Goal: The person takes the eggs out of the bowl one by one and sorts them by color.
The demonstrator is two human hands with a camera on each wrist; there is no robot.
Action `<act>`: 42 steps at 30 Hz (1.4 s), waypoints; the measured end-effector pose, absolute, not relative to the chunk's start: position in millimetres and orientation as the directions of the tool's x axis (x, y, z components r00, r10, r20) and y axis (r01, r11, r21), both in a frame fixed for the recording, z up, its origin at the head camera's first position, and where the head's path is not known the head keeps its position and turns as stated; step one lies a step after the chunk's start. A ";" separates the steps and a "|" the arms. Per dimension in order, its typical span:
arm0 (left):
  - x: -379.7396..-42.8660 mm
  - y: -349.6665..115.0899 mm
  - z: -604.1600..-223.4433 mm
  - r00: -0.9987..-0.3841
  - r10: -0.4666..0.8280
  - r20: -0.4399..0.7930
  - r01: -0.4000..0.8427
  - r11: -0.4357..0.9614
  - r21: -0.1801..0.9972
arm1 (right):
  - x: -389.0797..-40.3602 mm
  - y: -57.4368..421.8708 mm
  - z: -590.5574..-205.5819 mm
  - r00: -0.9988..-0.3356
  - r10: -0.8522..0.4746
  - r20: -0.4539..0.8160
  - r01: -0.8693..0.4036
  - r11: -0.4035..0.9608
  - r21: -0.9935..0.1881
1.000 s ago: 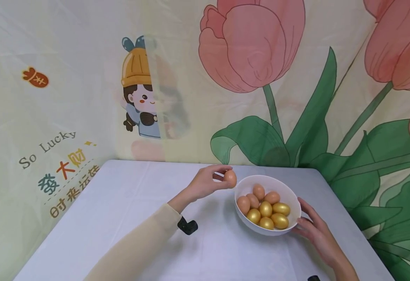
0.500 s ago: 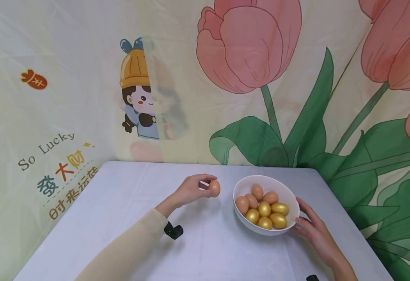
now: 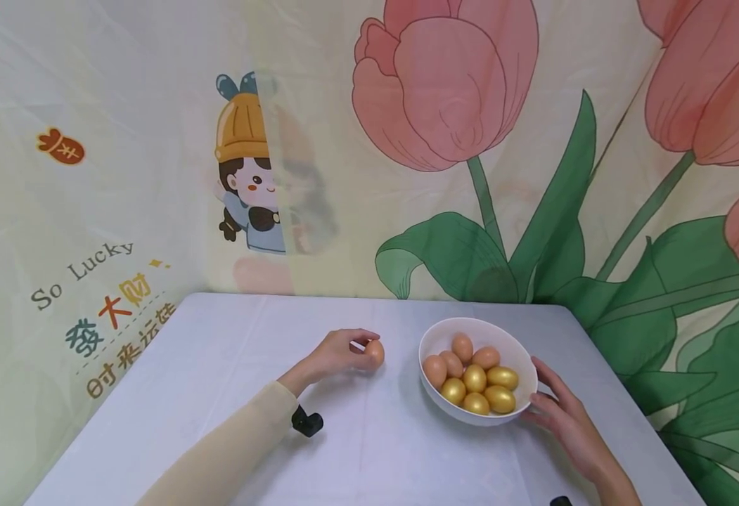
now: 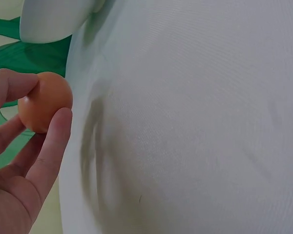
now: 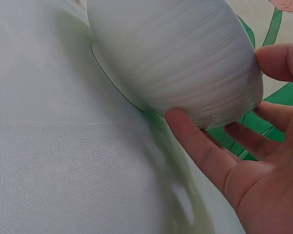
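My left hand (image 3: 336, 355) pinches a brown egg (image 3: 375, 353) between thumb and fingertips, left of the bowl. In the left wrist view the same egg (image 4: 46, 102) shows between the fingers, apart from the white cloth. A white bowl (image 3: 470, 419) stands at the right of the table with several brown eggs (image 3: 462, 348) and several golden eggs (image 3: 500, 399) in it. My right hand (image 3: 562, 418) holds the bowl's right side, thumb low and fingers near the rim. In the right wrist view, thumb and fingers touch the bowl's outer wall (image 5: 176, 58).
A white cloth covers the table (image 3: 401, 464), whose back edge meets a hanging curtain (image 3: 337, 140) printed with tulips. A small black device (image 3: 308, 422) sits at the left wrist, and part of another (image 3: 561, 501) shows near the right wrist.
My left hand has moved left and down, carrying the brown egg away from the bowl's rim toward the tabletop. The right hand and bowl have stayed almost in place.
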State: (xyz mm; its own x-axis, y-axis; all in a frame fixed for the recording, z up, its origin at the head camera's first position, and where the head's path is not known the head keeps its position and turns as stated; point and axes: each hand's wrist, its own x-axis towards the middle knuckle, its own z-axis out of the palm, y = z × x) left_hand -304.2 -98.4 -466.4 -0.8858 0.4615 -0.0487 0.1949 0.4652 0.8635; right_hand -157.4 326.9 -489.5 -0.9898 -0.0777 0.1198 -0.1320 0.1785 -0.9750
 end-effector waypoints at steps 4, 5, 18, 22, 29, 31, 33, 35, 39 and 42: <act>-305.4 -99.9 -473.6 -0.886 0.460 -0.052 0.197 0.477 0.856 | -157.4 327.0 -490.5 -0.988 -0.083 0.127 -0.139 0.170 -0.975; -305.6 -99.7 -475.0 -0.887 0.458 -0.055 0.195 0.480 0.855 | -157.5 326.9 -490.5 -0.989 -0.083 0.126 -0.138 0.171 -0.976; -308.4 -94.2 -480.7 -0.899 0.431 -0.083 0.168 0.512 0.842 | -159.3 328.0 -486.9 -0.996 -0.066 0.067 -0.080 0.215 -0.973; -308.9 -93.7 -481.8 -0.906 0.419 -0.066 0.177 0.515 0.838 | -159.2 328.1 -487.6 -0.995 -0.068 0.073 -0.086 0.209 -0.974; -310.4 -94.7 -482.9 -0.912 0.404 -0.073 0.159 0.511 0.845 | -159.0 327.4 -487.8 -0.993 -0.077 0.091 -0.105 0.197 -0.975; -311.4 -95.3 -483.8 -0.913 0.401 -0.076 0.154 0.511 0.846 | -158.8 327.2 -487.7 -0.992 -0.077 0.099 -0.112 0.194 -0.974; -312.3 -95.7 -484.2 -0.914 0.398 -0.081 0.147 0.510 0.847 | -158.5 327.1 -487.6 -0.992 -0.078 0.103 -0.116 0.193 -0.974; -312.5 -96.2 -484.1 -0.913 0.400 -0.083 0.145 0.508 0.849 | -158.4 327.0 -487.4 -0.992 -0.076 0.104 -0.117 0.193 -0.974; -311.8 -97.0 -482.9 -0.910 0.407 -0.084 0.144 0.499 0.855 | -158.1 326.7 -487.2 -0.992 -0.075 0.098 -0.111 0.191 -0.975; -311.2 -97.4 -482.5 -0.908 0.410 -0.085 0.143 0.495 0.857 | -157.8 326.6 -487.2 -0.993 -0.071 0.093 -0.105 0.194 -0.975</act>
State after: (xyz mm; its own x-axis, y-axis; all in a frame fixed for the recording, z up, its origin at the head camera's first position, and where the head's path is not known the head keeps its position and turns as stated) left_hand -311.2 -97.4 -482.5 -0.9081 0.4102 -0.0849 0.1433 0.4945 0.8573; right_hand -157.8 326.6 -487.2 -0.9931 -0.0709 0.0933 -0.1054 0.1939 -0.9753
